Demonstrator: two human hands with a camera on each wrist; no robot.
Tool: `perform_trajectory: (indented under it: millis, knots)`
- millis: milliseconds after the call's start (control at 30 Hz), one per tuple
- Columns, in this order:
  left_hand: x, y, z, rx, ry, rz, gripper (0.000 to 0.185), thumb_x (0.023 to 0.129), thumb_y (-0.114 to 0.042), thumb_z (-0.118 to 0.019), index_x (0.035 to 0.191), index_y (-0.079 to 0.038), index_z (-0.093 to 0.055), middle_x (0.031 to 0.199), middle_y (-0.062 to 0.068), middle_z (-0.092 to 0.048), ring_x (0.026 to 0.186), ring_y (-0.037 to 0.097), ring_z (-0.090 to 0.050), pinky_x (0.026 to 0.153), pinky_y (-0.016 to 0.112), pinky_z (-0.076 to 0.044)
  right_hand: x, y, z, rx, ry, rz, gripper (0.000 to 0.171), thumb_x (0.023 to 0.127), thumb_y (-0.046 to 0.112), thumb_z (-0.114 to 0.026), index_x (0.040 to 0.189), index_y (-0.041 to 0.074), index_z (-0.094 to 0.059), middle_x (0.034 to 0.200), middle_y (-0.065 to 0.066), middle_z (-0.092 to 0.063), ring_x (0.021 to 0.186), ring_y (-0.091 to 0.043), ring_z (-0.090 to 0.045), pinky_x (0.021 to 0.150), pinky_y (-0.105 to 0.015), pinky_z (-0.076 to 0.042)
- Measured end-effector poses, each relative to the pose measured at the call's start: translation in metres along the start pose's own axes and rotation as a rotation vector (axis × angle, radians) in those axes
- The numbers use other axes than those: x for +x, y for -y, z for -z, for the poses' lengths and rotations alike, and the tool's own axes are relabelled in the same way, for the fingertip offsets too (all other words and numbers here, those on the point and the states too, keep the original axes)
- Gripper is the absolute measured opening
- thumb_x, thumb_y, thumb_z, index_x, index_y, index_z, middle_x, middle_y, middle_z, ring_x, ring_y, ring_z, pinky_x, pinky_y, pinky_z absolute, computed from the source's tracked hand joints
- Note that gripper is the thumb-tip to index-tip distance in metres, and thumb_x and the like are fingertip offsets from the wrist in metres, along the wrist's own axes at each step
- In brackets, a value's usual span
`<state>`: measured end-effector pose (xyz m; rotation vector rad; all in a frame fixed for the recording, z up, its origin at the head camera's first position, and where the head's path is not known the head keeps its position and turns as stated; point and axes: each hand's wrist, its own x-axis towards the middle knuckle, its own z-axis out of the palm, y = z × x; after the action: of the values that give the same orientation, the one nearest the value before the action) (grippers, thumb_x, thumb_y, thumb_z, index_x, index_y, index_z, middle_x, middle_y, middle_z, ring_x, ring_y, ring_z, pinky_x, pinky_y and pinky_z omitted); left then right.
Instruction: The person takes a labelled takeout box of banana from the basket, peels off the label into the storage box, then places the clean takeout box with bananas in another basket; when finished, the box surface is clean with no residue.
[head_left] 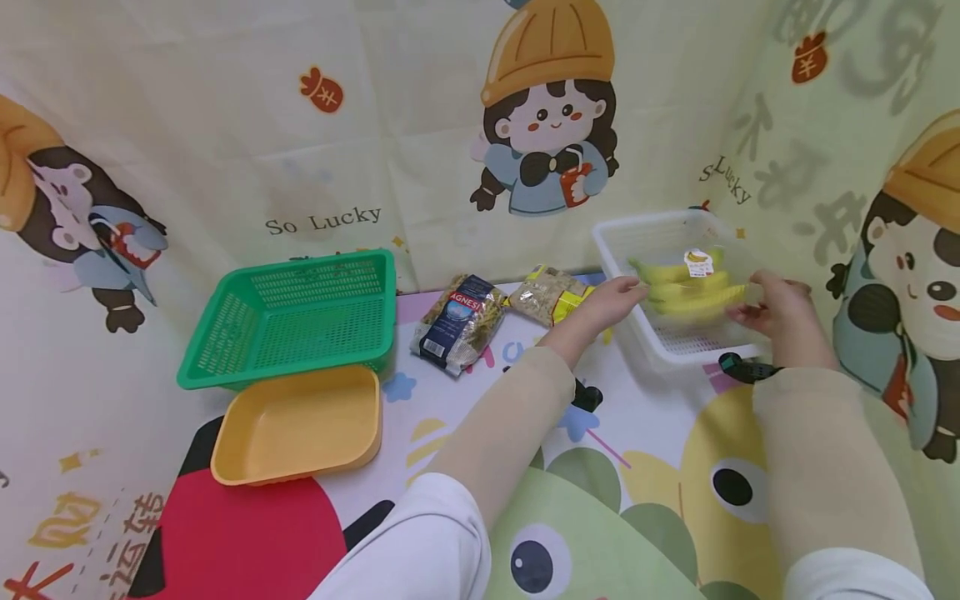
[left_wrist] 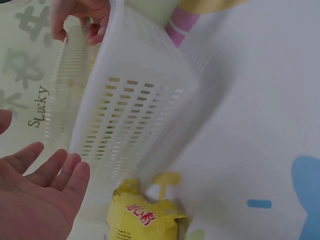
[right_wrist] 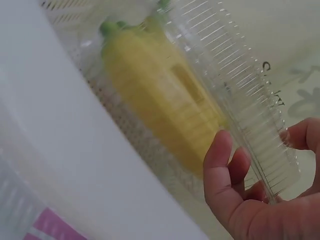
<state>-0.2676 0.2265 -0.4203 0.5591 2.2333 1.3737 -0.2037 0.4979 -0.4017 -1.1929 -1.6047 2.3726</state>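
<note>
Both hands at the white basket, clear box of bananas between them.

The white basket (head_left: 678, 346) sits at the far right corner of the mat (head_left: 645, 433). The clear box of bananas (head_left: 693, 287) is in or just above the basket. The right hand (head_left: 776, 312) curls its fingers round the box's right end, gripping it. The left hand (head_left: 618, 300) is at the box's left end by the basket's left wall, fingers relaxed and uncurled. A yellow packet (head_left: 551, 296) lies just left of the basket; a green basket (head_left: 300, 321) and yellow tray (head_left: 300, 425) stand at the left edge.
</note>
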Motion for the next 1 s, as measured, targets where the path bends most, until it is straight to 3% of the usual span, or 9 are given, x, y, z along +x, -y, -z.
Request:
perform_trajectory:
  millis: [133, 200, 467, 667, 833, 933, 1000]
  knots:
    - [0.002, 0.000, 0.001, -0.051, -0.017, 0.037, 0.056, 0.099, -0.054, -0.048, 0.150, -0.032, -0.042, 0.150, -0.006, -0.049, 0.137, 0.016, -0.047, 0.112, 0.036, -0.041, -0.006, 0.007, 0.001, 0.089, 0.057, 0.046, 0.020, 0.095, 0.018, -0.059, 0.111, 0.021, -0.048, 0.095, -0.005, -0.053, 0.069, -0.021, -0.059, 0.072, -0.037, -0.062]
    - [0.002, -0.001, 0.001, -0.081, -0.042, 0.061, 0.062, 0.097, -0.059, -0.048, 0.151, -0.031, -0.038, 0.152, -0.006, -0.047, 0.139, 0.018, -0.046, 0.113, 0.037, -0.040, -0.010, 0.010, 0.000, 0.102, 0.079, 0.061, 0.017, 0.094, 0.019, -0.063, 0.108, 0.020, -0.053, 0.090, -0.004, -0.056, 0.069, -0.021, -0.059, 0.072, -0.038, -0.062]
    - [-0.001, -0.012, 0.002, -0.142, -0.125, 0.099, 0.082, 0.092, -0.073, -0.040, 0.156, -0.022, -0.031, 0.159, -0.001, -0.036, 0.147, 0.022, -0.033, 0.120, 0.040, -0.031, -0.022, 0.017, -0.015, 0.051, 0.100, 0.071, 0.044, 0.088, 0.032, -0.073, 0.121, 0.029, -0.043, 0.103, -0.004, -0.052, 0.079, -0.019, -0.060, 0.081, -0.034, -0.061]
    - [-0.001, -0.018, 0.000, -0.185, -0.149, 0.130, 0.088, 0.090, -0.078, -0.037, 0.156, -0.020, -0.031, 0.160, 0.000, -0.036, 0.147, 0.023, -0.033, 0.120, 0.042, -0.031, -0.031, 0.017, -0.026, 0.086, 0.137, 0.052, 0.054, 0.087, 0.029, -0.075, 0.127, 0.033, -0.039, 0.108, -0.003, -0.046, 0.083, -0.021, -0.060, 0.084, -0.035, -0.060]
    - [0.002, -0.021, -0.003, -0.217, -0.184, 0.152, 0.095, 0.086, -0.080, -0.041, 0.158, -0.022, -0.023, 0.162, 0.000, -0.031, 0.149, 0.023, -0.030, 0.120, 0.042, -0.031, -0.040, 0.013, -0.035, 0.107, 0.157, 0.074, 0.084, 0.086, 0.028, -0.077, 0.147, 0.041, -0.020, 0.113, -0.004, -0.041, 0.084, -0.021, -0.061, 0.085, -0.035, -0.060]
    - [0.003, -0.024, -0.003, -0.271, -0.217, 0.149, 0.096, 0.087, -0.077, -0.047, 0.160, -0.022, -0.016, 0.161, 0.005, -0.033, 0.132, 0.025, -0.053, 0.110, 0.039, -0.045, -0.046, 0.010, -0.039, 0.079, 0.158, 0.107, 0.097, 0.084, 0.031, -0.079, 0.154, 0.040, -0.012, 0.112, -0.006, -0.042, 0.082, -0.020, -0.061, 0.084, -0.035, -0.060]
    - [0.003, -0.024, -0.002, -0.300, -0.231, 0.150, 0.096, 0.087, -0.074, -0.050, 0.160, -0.024, -0.014, 0.159, 0.008, -0.036, 0.110, 0.023, -0.065, 0.102, 0.036, -0.050, -0.049, 0.008, -0.041, 0.054, 0.158, 0.119, 0.100, 0.082, 0.033, -0.080, 0.154, 0.039, -0.011, 0.110, -0.005, -0.042, 0.080, -0.019, -0.060, 0.084, -0.035, -0.060]
